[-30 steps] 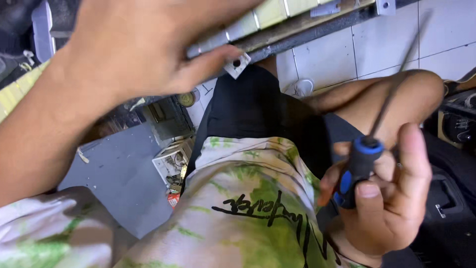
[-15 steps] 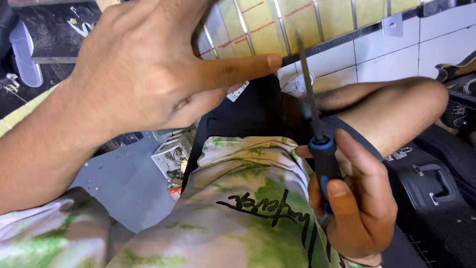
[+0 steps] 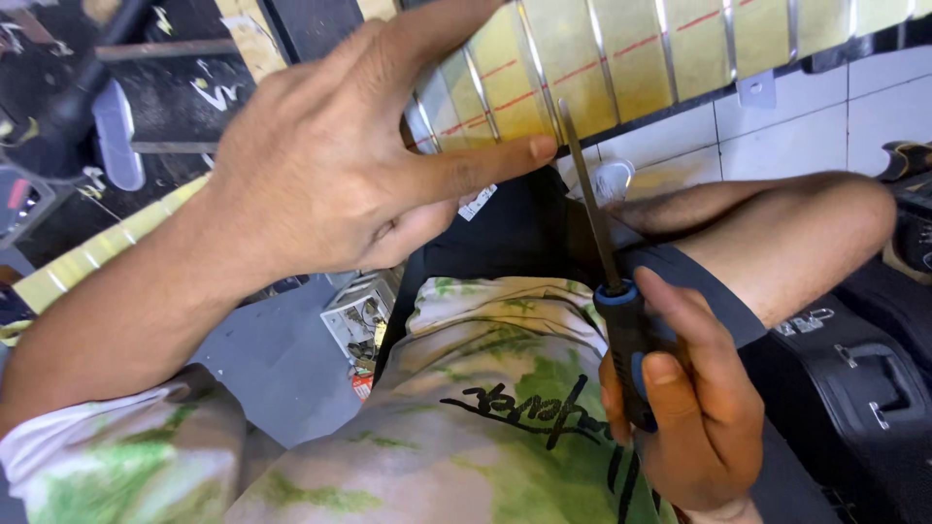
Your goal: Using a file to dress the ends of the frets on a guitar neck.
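Observation:
My right hand (image 3: 694, 408) grips a screwdriver (image 3: 607, 277) by its black and blue handle, the thin metal shaft pointing up toward a yellowish slatted panel (image 3: 621, 58) with metal ribs and a red line. My left hand (image 3: 340, 165) reaches across with fingers spread, resting against the lower edge of that panel; its forefinger tip lies just left of the screwdriver tip. I cannot tell whether the left hand pinches anything. A small white tag (image 3: 478, 202) shows under the left fingers.
My bent knee (image 3: 777, 223) and dark shorts lie right of the screwdriver over a white tiled floor (image 3: 777, 136). A black case (image 3: 854, 388) sits at the lower right. A small box of parts (image 3: 359, 320) rests on a grey sheet (image 3: 282, 359).
The screwdriver has swung from leaning right to upright, its tip now near the panel's lower edge. The view has shifted, and the left hand moved down along the panel.

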